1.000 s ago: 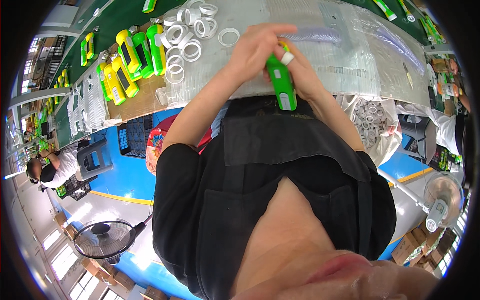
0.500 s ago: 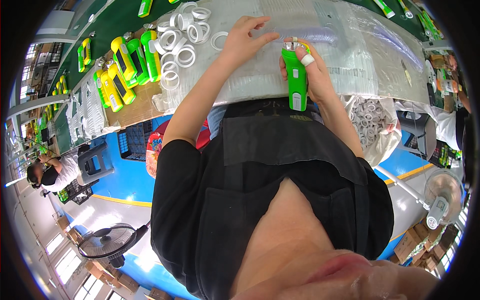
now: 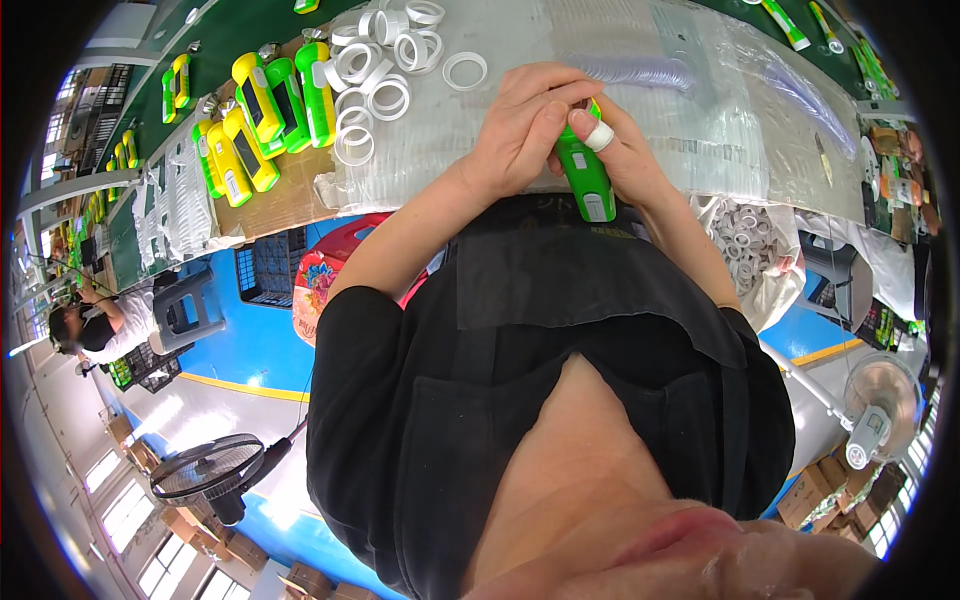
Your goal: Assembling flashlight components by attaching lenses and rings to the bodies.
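Observation:
My right hand point(image 3: 625, 155) is closed round a green and yellow flashlight point(image 3: 588, 182), its lower end tilted toward me. A white wrap covers the right thumb. My left hand point(image 3: 522, 130) curls over the flashlight's head end, its fingers pressed against it and against my right hand. Both hands hide the head, so its front cannot be made out. Just beyond my left hand, a single white ring point(image 3: 465, 71) lies on the plastic-covered table point(image 3: 700, 150). More white rings point(image 3: 388, 98) are heaped to its left.
Several green and yellow flashlights point(image 3: 262, 110) lie at the table's left. A row of clear, thin discs point(image 3: 640, 72) lies beyond my hands. Below the right edge hangs a white bag point(image 3: 785, 270) of rings. Fans point(image 3: 212, 470) stand either side; a person point(image 3: 105, 330) sits far left.
My left hand has come down and right from above the table onto the flashlight's head, its fingers closing. The right hand still holds the flashlight. The view has shifted slightly.

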Available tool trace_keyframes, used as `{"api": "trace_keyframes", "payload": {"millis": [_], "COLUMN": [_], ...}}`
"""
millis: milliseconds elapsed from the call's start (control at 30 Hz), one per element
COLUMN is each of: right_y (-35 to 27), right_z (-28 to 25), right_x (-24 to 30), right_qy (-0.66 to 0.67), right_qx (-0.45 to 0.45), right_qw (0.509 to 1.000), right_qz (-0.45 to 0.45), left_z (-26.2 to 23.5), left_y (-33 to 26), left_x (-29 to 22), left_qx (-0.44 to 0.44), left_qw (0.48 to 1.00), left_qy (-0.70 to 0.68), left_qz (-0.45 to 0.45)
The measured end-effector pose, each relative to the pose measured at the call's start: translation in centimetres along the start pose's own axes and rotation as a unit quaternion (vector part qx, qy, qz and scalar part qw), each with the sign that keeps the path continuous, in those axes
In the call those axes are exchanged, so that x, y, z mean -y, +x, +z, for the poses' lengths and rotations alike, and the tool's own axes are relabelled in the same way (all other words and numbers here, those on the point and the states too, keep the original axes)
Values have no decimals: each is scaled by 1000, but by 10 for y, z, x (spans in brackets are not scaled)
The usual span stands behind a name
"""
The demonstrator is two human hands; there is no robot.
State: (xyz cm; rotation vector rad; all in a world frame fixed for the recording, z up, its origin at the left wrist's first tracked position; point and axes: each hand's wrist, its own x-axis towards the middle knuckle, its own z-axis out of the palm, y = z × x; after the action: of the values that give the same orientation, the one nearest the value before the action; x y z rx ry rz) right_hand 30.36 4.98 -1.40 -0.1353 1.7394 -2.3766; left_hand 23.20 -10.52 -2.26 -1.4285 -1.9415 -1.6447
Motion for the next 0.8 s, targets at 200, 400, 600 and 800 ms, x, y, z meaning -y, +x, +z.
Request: {"api": "trace_keyframes", "payload": {"millis": [200, 400, 600, 800], "right_y": [10, 25, 50, 56], "right_z": [15, 4, -13, -18], "right_x": [-5, 1, 14, 9], "right_qy": [52, 28, -15, -19], "right_qx": [0, 17, -30, -38], "right_qw": [999, 998, 984, 982], "right_qz": [1, -47, -174, -184], "left_z": [-4, -13, -79, -85], "left_y": [-5, 6, 3, 23], "left_x": [14, 8, 53, 49], "left_qx": [-48, -57, 130, 240], "left_qw": [996, 994, 916, 883], "left_qy": [41, 77, 379, 401], "left_qz": [65, 46, -33, -42]}}
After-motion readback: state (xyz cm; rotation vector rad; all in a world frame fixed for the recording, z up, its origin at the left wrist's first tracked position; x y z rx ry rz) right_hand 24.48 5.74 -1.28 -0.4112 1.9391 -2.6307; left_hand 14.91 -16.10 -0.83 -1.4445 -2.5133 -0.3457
